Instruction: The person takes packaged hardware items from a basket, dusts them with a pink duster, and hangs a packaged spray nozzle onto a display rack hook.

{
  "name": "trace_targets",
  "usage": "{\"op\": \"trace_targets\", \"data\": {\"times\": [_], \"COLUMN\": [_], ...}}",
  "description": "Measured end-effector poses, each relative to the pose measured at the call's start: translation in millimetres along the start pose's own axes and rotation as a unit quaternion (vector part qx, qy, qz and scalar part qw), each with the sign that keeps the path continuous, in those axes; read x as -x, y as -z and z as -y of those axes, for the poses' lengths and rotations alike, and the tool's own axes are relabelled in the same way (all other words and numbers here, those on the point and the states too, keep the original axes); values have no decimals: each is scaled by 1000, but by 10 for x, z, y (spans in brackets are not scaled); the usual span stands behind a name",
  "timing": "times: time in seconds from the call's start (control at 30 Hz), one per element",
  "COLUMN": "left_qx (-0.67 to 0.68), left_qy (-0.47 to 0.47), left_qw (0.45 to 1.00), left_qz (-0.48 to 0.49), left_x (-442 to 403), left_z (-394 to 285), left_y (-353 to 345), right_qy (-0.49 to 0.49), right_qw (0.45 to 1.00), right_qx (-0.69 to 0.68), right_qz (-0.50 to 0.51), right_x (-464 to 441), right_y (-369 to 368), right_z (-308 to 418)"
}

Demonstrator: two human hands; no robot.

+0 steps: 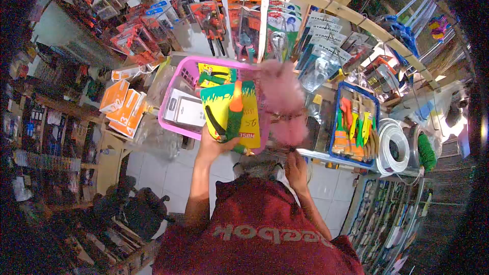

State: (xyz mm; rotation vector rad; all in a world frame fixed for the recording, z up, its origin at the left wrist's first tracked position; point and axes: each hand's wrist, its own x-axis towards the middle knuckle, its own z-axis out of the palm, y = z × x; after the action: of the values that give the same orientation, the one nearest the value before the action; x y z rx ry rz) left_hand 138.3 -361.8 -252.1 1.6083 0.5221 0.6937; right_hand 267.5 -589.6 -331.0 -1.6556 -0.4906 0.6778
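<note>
Left hand's [213, 147] grip is pinching the nozzle pack [251, 117] by its near edge, over the pink basket [224, 60], nozzle running near-to-far with the orange tip far. Right hand's [297, 170] nearer the pink duster [283, 91]; can't tell if that grip's closed.

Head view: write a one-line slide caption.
Left hand holding a carded hose nozzle over a pink basket, right hand gripping a fluffy pink duster.
</note>
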Motion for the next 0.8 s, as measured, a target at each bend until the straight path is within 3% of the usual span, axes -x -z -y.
{"op": "trace_targets", "data": {"times": [0.03,0.1,0.13,0.2,0.37,0.43,0.5,0.53,0.6,0.67,0.73,0.8], "left_qx": [-13,-37,30,10,94,42,20,30,89,163,141,147], "left_qy": [-9,-28,13,14,39,13,22,63,57,42,2,-13], "left_qw": [1000,999,998,998,990,992,992,987,985,976,982,980], "left_qz": [-10,-24,-51,-67,-96,-116,-124,-144,-134,-137,-126,-132], "left_x": [-13,-37,-43,-80,-105,-109,-102,-118,-155,-189,-195,-196], "left_z": [-59,-205,-123,20,-32,160,198,155,56,-95,-83,-8], "left_y": [-26,-147,-213,-233,-263,-299,-342,-378,-318,-286,-266,-304], "right_qy": [-15,42,64,96,-25,-49,24,108,-116,-196,-194,-128], "right_qw": [998,998,993,983,972,976,982,976,947,941,947,962], "right_qx": [-65,49,87,119,121,65,61,98,153,105,83,83], "right_qz": [-16,27,50,100,199,200,178,159,257,256,244,226], "right_x": [16,43,61,110,187,138,149,169,159,115,91,63], "right_y": [1,55,74,58,290,346,320,247,354,500,550,553], "right_z": [83,126,70,11,48,194,239,178,-34,-70,-111,-177]}}
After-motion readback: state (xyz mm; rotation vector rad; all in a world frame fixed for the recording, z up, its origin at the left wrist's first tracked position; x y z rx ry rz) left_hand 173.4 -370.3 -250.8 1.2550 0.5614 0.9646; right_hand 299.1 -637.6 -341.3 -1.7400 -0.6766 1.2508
